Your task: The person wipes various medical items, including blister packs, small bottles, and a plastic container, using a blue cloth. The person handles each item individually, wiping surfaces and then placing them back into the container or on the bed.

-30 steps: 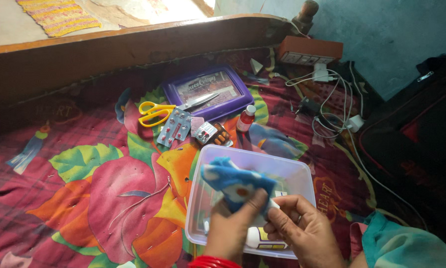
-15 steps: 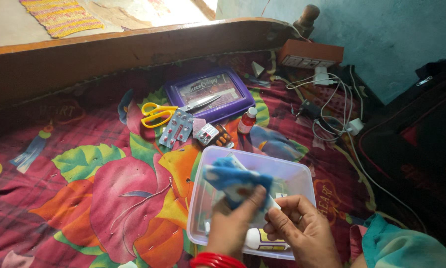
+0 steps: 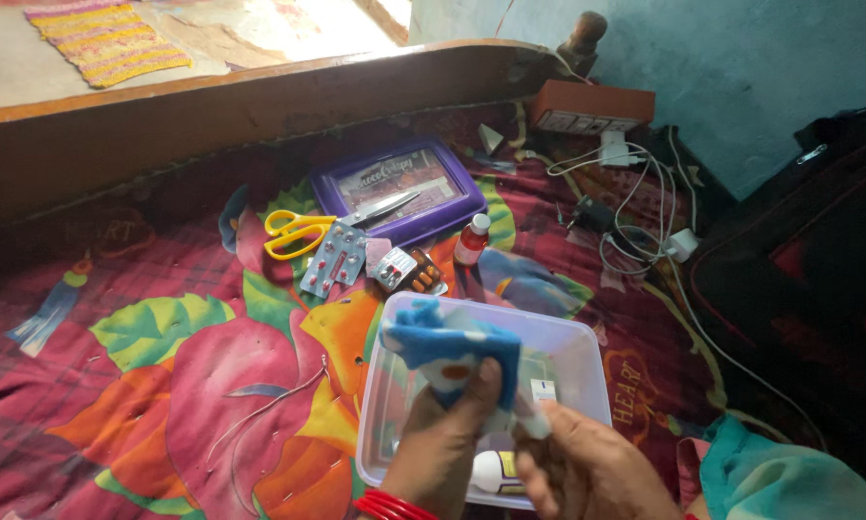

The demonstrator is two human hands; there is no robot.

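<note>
Left hand (image 3: 442, 438) is closed on a blue cloth (image 3: 449, 347), held over the clear plastic box (image 3: 572, 351) on the floral bedspread (image 3: 192, 366). Right hand (image 3: 587, 472) is blurred and cut by the frame edge; it touches a small white item, grip unclear. A white tube (image 3: 495, 472) in the box is mostly hidden behind the hands.

The cloth (image 3: 449, 349) near the middle is blue with white spots. The box (image 3: 568, 356) under it is see-through. The bedsheet (image 3: 163, 366) is dark red with big pink, orange and green flowers. Far off, the scissors (image 3: 293, 234) have yellow handles, and the lid (image 3: 399, 188) is purple. The little bottle (image 3: 469, 241) is red with a white cap.
</note>
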